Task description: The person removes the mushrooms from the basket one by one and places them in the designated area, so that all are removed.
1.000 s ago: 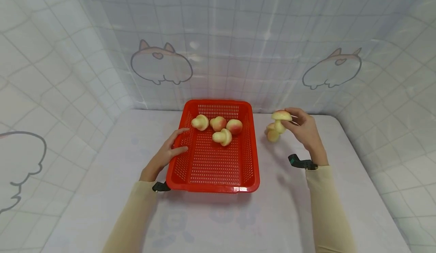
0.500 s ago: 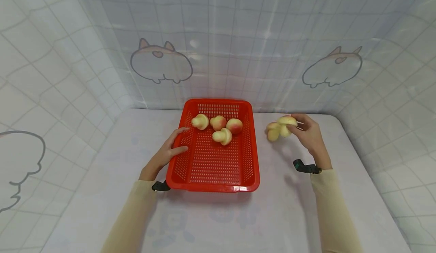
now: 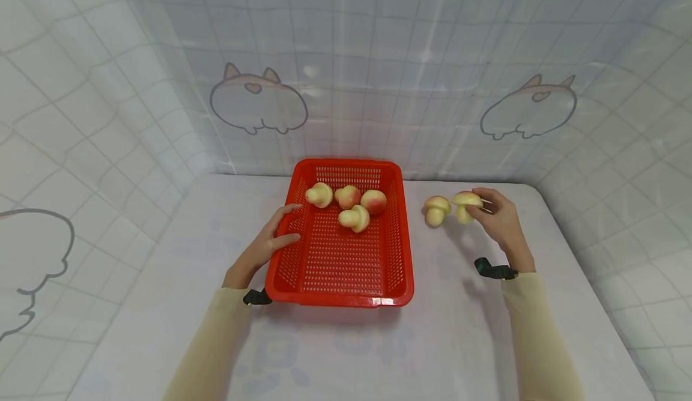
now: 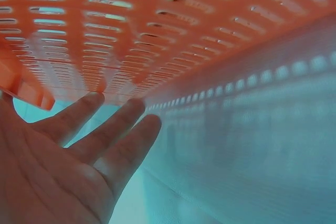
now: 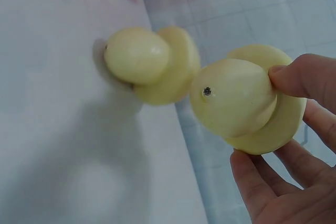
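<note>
My right hand [image 3: 500, 218] pinches a toy mushroom [image 3: 464, 209] by its pale yellow cap, thumb on one side and fingers on the other. In the right wrist view that mushroom [image 5: 236, 98] has its rounded stem toward the camera, with a small dark mark on the tip. A second toy mushroom [image 3: 435, 216] lies on the table just left of it. Over the left rim of the red plastic basket [image 3: 340, 299], my left hand [image 3: 265, 242] lays its thumb and a finger. Its other fingers [image 4: 118, 132] stretch out straight along the basket's outer side in the left wrist view.
Inside the basket's far half lie several more toy mushrooms [image 3: 354, 218], some showing pink-tinged caps. The white-covered table [image 3: 443, 329] ends at a tiled-pattern curtain [image 3: 405, 89] behind, and similar sheeting hangs on both sides.
My right hand has moved rightward and toward me with its mushroom, opening a small gap from the one lying on the table. My left hand and the basket stay put.
</note>
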Available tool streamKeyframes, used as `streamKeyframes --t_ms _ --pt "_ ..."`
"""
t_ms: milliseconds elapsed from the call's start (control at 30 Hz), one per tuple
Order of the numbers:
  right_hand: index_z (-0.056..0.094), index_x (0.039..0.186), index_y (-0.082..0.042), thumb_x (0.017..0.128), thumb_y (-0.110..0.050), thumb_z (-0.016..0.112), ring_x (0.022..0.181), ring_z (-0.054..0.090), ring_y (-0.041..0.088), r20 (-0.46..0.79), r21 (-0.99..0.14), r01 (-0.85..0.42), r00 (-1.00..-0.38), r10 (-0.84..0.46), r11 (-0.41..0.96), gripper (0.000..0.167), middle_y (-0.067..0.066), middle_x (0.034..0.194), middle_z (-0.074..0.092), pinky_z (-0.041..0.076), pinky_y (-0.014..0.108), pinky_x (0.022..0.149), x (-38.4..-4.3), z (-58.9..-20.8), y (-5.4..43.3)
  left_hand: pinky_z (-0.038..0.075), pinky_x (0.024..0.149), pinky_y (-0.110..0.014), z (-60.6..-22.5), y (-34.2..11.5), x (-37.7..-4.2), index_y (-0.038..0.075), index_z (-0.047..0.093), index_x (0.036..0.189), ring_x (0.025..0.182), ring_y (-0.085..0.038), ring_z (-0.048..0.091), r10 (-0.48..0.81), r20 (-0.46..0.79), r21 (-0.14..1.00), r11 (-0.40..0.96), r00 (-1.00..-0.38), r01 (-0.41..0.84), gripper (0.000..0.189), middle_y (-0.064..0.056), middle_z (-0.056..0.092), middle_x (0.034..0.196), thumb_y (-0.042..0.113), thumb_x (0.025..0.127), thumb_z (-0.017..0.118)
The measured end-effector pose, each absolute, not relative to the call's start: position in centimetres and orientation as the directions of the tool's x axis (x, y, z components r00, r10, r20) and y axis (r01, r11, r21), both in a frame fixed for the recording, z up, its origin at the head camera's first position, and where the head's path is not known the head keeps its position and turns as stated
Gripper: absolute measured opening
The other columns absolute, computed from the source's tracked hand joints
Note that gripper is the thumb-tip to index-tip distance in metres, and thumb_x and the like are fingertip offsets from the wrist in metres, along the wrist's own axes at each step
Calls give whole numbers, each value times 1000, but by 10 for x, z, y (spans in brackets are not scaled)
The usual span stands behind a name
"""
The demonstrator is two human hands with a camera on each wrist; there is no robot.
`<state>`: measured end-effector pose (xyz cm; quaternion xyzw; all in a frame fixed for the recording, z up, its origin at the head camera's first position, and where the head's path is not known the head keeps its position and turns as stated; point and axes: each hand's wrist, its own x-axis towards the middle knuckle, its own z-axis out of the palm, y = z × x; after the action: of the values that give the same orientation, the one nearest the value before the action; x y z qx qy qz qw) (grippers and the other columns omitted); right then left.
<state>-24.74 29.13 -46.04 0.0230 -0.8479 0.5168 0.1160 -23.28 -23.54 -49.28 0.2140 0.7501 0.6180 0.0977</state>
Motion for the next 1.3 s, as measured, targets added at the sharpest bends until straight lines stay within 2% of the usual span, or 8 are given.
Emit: streamKeyframes --t_ms 133,333,400,733,900,1100,1167,1300 --pt "57 141 1 96 -18 73 115 58 6 210 -859 -138 -973 94 492 51 19 141 57 47 6 90 -247 -468 297 61 86 -37 -495 -236 -234 6 25 157 118 -52 51 436 115 969 147 -893 197 66 -31 36 146 10 100 57" --pt "55 144 0 98 -23 72 129 57 35 158 -850 -87 -983 96 519 55 21 145 54 47 6 87 -246 -481 304 61 84 -36 -498 -236 -236 5 25 158 118 -50 52 444 129 967 143 -887 212 64 -31 36 145 6 100 55" --pt "54 145 0 98 -25 71 133 54 40 145 -853 -77 -985 92 517 56 22 146 53 47 6 87 -245 -483 305 61 84 -36 -500 -237 -237 4 25 158 118 -50 51 449 136 966 137 -883 218 64 -31 37 145 5 101 54" --pt "54 143 2 99 -24 70 135 53 45 129 -834 -68 -989 74 548 54 24 147 52 47 8 90 -249 -491 307 61 84 -36 -505 -238 -238 3 23 158 117 -51 52 459 163 965 111 -873 239 63 -32 36 144 3 101 52" --pt "53 144 2 98 -22 70 136 52 46 116 -828 -62 -991 62 557 54 25 148 51 46 7 88 -253 -494 307 61 84 -38 -505 -239 -239 3 23 158 118 -52 51 462 161 967 103 -872 234 64 -32 36 145 3 101 52" --pt "53 145 -1 99 -29 69 136 52 47 101 -807 -48 -993 57 588 56 25 149 51 52 32 98 -257 -497 305 61 85 -39 -506 -239 -238 5 25 158 118 -53 51 452 157 967 112 -878 231 63 -31 36 145 4 101 53" --pt "52 145 0 100 -29 69 136 52 48 105 -803 -52 -993 56 593 56 25 149 52 53 28 96 -259 -497 304 61 85 -38 -506 -239 -238 6 25 158 118 -52 51 447 155 965 123 -881 232 63 -31 36 145 4 101 53" --pt "53 144 2 99 -28 69 135 52 48 113 -811 -56 -992 62 582 56 27 148 52 44 8 83 -261 -497 303 61 85 -38 -507 -238 -239 5 25 158 119 -53 50 445 158 964 123 -882 235 64 -32 35 146 4 100 52"
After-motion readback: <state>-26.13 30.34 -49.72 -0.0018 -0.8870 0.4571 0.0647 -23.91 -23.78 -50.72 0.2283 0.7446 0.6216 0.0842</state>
